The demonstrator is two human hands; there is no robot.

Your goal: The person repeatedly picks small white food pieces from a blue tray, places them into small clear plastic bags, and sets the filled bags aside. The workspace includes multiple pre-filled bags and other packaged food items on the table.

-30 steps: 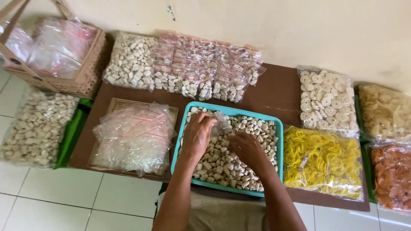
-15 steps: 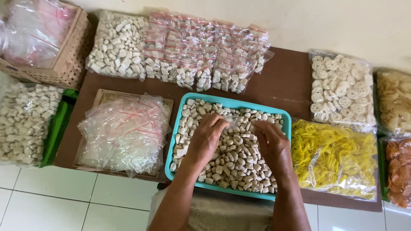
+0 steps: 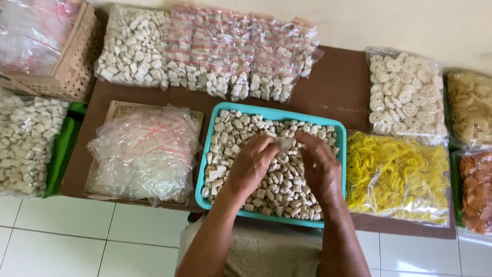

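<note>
1. The left hand (image 3: pixel 252 165) and the right hand (image 3: pixel 319 163) are both over the teal tray (image 3: pixel 277 114), at the near middle of the counter (image 3: pixel 338 87).
2. The two hands are close together, with the fingertips almost meeting. Between them they pinch a small clear bag (image 3: pixel 285 142), which is just above the crackers (image 3: pixel 236 134) in the tray.
3. The fingers of both hands are curled on the bag. How much is inside the bag, I cannot tell.
4. The tray is full of small pale cracker pieces; the hands cover the middle part of them.
5. Left of the tray, just beside it, is a flat woven tray (image 3: pixel 119 106) with a heap of empty clear bags (image 3: pixel 143 154) on it.
6. Far from the tray, along the wall, is a row of filled small bags (image 3: pixel 241 51), and left of them one big bag (image 3: pixel 130 48) of white pieces.
7. At the far left is a woven basket (image 3: pixel 72 61) with more plastic bags inside it.
8. At the near left, a large bag of white pieces (image 3: pixel 28 138) is on a green tray (image 3: pixel 61 154).
9. Right of the teal tray, touching it, is a bag of yellow curly crackers (image 3: pixel 400 177). Behind it is a bag of round lacy crackers (image 3: pixel 405 95).
10. At the right edge are a bag of pale chips (image 3: pixel 471 107) and a bag of orange crackers (image 3: pixel 476 190).
11. Nothing is between the hands and the tray.
</note>
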